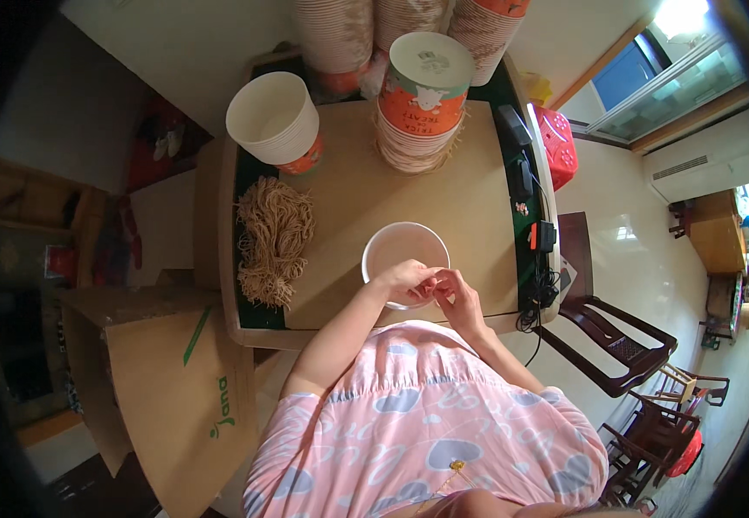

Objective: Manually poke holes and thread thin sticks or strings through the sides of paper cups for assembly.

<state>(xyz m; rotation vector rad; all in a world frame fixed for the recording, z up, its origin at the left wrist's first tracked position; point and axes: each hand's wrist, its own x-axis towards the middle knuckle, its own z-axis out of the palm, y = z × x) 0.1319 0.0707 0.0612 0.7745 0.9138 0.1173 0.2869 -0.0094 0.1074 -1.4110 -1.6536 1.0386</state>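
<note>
A white paper bucket [406, 224] stands mouth up on the cardboard sheet, close to my body. Over its near rim, my left hand [405, 281] and my right hand [459, 298] meet with fingertips pinched together. Whatever is between the fingers, if anything, is too small to make out. To the left lies a bundle of beige paper cords [275, 242]. Beyond it, several nested buckets [273, 116] sit mouth up, white inside and orange outside. Further back stands an upside-down stack of orange printed buckets [424, 108], with loose cords showing around its lower part.
Cardboard [340, 194] covers most of the table. Tall bucket stacks [333, 34], some in clear wrap, line the back. Along the right edge are power adapters [543, 236] and black cables [540, 292]. A large open carton [163, 371] stands left, a dark wooden chair [620, 345] right.
</note>
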